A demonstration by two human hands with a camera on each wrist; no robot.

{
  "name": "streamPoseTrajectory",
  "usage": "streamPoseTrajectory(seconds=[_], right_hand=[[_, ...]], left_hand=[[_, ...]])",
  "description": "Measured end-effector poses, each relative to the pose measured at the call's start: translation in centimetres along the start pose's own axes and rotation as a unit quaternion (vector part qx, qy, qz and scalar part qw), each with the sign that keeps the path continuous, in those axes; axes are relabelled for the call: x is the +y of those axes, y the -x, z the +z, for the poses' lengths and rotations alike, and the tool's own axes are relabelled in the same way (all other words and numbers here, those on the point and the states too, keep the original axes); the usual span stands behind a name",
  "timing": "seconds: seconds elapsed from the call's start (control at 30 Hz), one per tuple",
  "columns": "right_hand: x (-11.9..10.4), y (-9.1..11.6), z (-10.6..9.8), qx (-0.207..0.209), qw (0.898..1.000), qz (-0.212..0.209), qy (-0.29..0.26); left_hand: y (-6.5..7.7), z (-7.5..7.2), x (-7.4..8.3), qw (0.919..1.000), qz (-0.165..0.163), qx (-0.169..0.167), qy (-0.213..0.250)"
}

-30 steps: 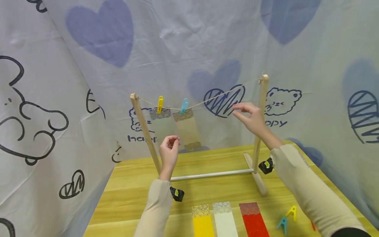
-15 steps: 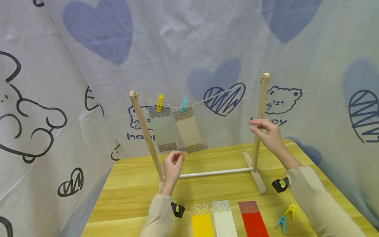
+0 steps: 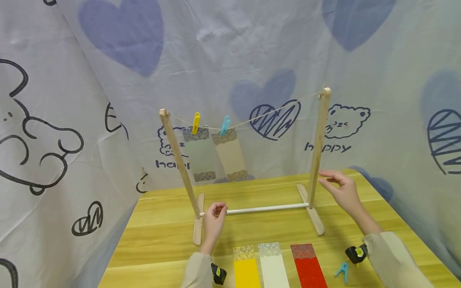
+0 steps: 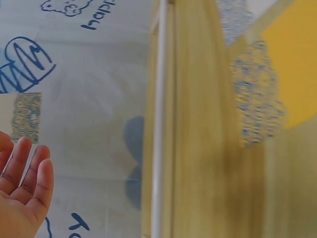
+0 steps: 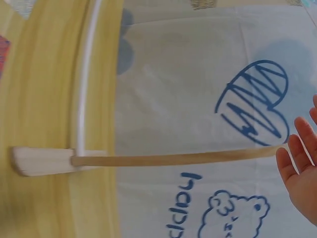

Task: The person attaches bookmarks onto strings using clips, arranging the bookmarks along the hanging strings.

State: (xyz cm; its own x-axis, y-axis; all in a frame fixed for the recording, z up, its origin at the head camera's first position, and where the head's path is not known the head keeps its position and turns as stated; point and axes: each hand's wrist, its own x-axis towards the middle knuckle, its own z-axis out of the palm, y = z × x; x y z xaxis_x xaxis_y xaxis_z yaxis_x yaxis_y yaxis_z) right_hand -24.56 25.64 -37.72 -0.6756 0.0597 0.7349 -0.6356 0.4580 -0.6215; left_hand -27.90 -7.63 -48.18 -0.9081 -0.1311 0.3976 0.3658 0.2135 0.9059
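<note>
My left hand (image 3: 215, 221) is near the left foot of a small wooden drying rack, fingers loosely bent and holding nothing. In the left wrist view its fingers (image 4: 43, 181) stand apart. To the right of the rack's right post (image 3: 319, 148), my right hand (image 3: 343, 191) is relaxed, with nothing between thumb and fingers. On the rack's string (image 3: 266, 113) a yellow clothespin (image 3: 196, 123) holds a pale green lace-printed strip (image 3: 201, 156). Beside it a blue clothespin (image 3: 225, 125) holds a cream strip (image 3: 231, 156), hanging slightly tilted.
Flat on the wooden table (image 3: 158, 240) lie a yellow strip (image 3: 246, 274), a white strip (image 3: 274, 272) and a red strip (image 3: 310, 270). A loose blue clothespin (image 3: 343, 272) is right of them. The rack's white bar (image 3: 268, 209) runs low between its posts.
Both hands have come down and away from the string, the left toward the rack's base, the right outward past the post. The right wrist camera now mostly covers the loose yellow clothespin.
</note>
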Motion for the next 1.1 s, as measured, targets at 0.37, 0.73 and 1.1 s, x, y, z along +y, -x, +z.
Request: streamPoseTrajectory(seconds=[0.37, 0.73, 1.1], right_hand=[[4.0, 5.7, -1.3, -0.062, 0.996, 0.06, -0.003], [6.6, 11.4, -3.1, -0.177, 0.972, 0.15, -0.044], [9.1, 15.7, -5.1, -0.264, 0.946, 0.115, -0.15]], left_hand=[[3.1, -0.7, -1.7, 0.9884, 0.025, -0.096, -0.116], [5.5, -1.6, -3.7, 0.9055, 0.11, -0.295, -0.284], [7.1, -1.8, -4.4, 0.8203, 0.092, -0.419, -0.378]])
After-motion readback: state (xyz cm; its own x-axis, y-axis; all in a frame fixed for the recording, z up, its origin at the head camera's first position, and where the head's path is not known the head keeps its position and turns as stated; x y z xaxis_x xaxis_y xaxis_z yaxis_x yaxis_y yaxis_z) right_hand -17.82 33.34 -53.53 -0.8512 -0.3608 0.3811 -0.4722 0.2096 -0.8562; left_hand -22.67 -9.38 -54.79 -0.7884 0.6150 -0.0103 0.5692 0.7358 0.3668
